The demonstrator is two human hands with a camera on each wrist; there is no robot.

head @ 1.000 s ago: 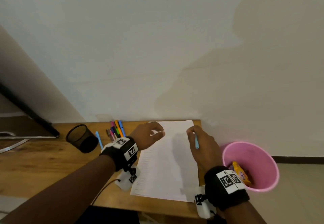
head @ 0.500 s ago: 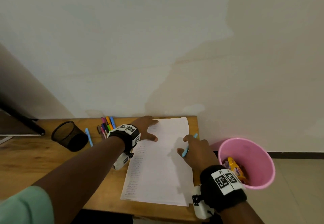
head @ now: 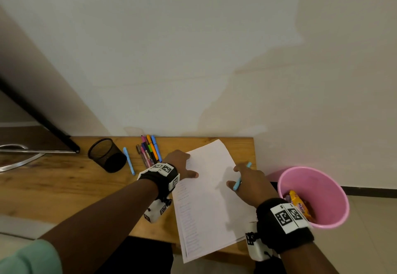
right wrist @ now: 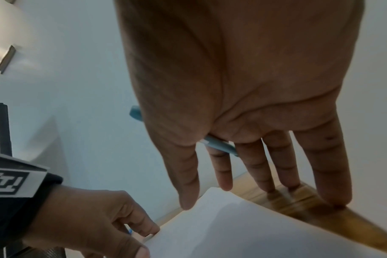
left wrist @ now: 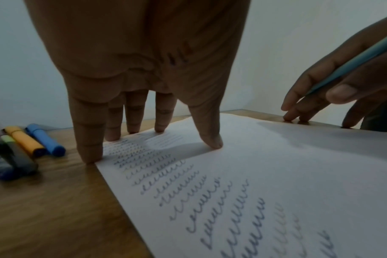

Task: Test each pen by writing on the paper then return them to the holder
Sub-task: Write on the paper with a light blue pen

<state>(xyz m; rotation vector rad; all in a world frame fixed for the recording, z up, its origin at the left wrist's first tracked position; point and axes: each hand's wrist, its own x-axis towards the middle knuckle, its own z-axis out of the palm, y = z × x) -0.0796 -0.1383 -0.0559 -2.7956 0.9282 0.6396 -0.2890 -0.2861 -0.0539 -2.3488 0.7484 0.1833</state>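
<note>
The white paper (head: pixel 206 205) lies askew on the wooden table (head: pixel 53 183), its near corner past the front edge. Rows of looped pen strokes (left wrist: pixel 210 200) run down its left side. My left hand (head: pixel 181 163) presses flat on the paper's top left edge with straight fingers (left wrist: pixel 148 122). My right hand (head: pixel 247 177) holds a light-blue pen (head: pixel 238 182) tucked between thumb and fingers, its fingertips (right wrist: pixel 334 200) resting on the table by the paper's right edge. The black mesh holder (head: pixel 106 154) stands far left, with nothing showing inside it.
A bunch of coloured markers and pens (head: pixel 149 151) lies between holder and paper, and a single blue pen (head: pixel 129 161) lies beside the holder. A pink bin (head: pixel 312 196) with wrappers stands off the table's right end. The wall is close behind.
The paper has turned and slid so its near corner overhangs the table. My right hand has come down from the top of the sheet to its right edge, pen still in it.
</note>
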